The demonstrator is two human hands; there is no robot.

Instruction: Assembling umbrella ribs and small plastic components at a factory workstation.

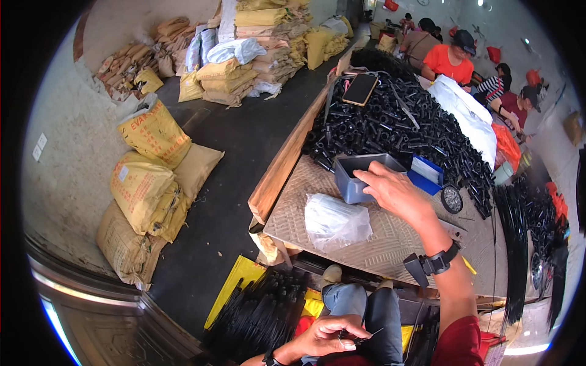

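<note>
Grey plastic bin [357,174] on counter [390,244], before heap of black plastic parts [403,122]. Right hand [395,192] over bin's near rim, fingers [366,177] curled on its edge. Left hand [326,335] low above lap, fingers pinched on thin black rod [366,337]. Clear plastic bag [336,221] just beside bin. Blue tray [427,174] to right. Phone [360,89] atop heap.

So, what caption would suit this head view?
Right hand reaching into a grey bin beside black plastic parts; left hand pinching a thin piece.
</note>
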